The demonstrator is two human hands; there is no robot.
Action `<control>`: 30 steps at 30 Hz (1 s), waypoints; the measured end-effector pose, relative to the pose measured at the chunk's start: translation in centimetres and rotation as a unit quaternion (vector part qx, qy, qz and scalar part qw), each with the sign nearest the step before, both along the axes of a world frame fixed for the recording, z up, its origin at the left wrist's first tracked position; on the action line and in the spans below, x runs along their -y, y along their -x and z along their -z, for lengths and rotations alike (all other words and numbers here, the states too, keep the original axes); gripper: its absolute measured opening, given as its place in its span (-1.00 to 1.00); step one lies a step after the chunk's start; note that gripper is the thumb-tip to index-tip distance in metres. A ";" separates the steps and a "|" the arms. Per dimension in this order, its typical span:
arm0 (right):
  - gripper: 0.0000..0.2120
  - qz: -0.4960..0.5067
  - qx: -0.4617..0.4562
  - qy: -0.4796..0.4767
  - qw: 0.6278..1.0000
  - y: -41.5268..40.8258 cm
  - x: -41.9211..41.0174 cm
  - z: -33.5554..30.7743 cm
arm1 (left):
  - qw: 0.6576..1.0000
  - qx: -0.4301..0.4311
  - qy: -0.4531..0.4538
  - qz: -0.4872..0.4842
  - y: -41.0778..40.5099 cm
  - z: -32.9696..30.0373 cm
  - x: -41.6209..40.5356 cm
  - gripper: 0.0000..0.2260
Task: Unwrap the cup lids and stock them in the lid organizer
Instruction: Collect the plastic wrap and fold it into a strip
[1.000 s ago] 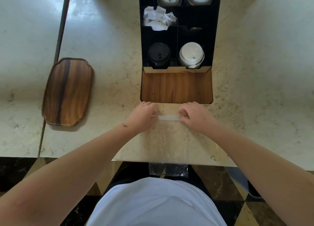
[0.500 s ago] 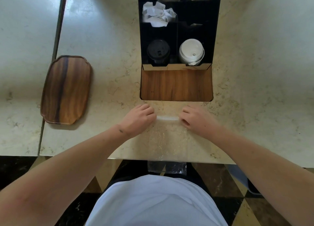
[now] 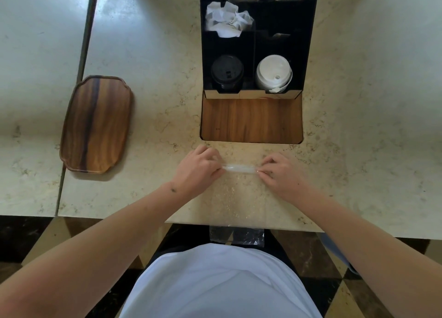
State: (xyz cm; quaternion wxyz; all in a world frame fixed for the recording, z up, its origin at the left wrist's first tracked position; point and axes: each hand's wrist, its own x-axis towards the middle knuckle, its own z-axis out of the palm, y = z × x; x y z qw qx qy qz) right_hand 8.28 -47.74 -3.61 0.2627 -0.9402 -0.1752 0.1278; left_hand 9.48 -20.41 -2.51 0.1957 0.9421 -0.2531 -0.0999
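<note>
The lid organizer [image 3: 259,40], a black box with compartments, is standing at the far edge of the tabletop [image 3: 153,83]. Its two nearest compartments are already holding lids: a stack of black lids [image 3: 226,72] on the left and a stack of white lids [image 3: 273,74] on the right. So the stocking seems to be done, and I see no wrapped lids waiting anywhere on the tabletop.

What is remaining is, in my judgement, only the tidying of the wrapper. A clear plastic bag [image 3: 235,198] is lying flat at the near edge of the tabletop, and its lower end is hanging over that edge. Both hands are working on its far end, which is rolled into a narrow strip. The left hand [image 3: 199,169] is pinching the left end of the roll with curled fingers, and the right hand [image 3: 278,174] is pinching the right end in the same way.

Compared with half a second ago, the fingers of both hands are now curling more tightly on the strip, and the rolled part is looking a little thicker. The hands are staying at almost the same place in front of the organizer.

A crumpled white paper [image 3: 227,19] is sitting in a farther compartment, and a wooden tray [image 3: 95,124] is lying well apart near the left edge.
</note>
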 end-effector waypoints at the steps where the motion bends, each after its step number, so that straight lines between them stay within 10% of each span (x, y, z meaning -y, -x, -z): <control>1: -0.92 0.025 -0.025 0.005 0.999 -0.3 -0.3 -0.1 | 1.000 -0.016 -0.002 -0.021 -0.3 -0.2 0.5 -0.85; 9: -0.91 -0.018 -0.148 0.081 0.986 -3.4 -1.2 -1.2 | 0.989 -0.129 -0.025 -0.062 -2.3 -0.2 1.6 -0.93; 30: -0.91 -0.140 0.088 0.083 0.983 -0.9 0.3 -2.1 | 0.996 0.009 -0.001 0.083 -0.8 0.5 0.0 -0.85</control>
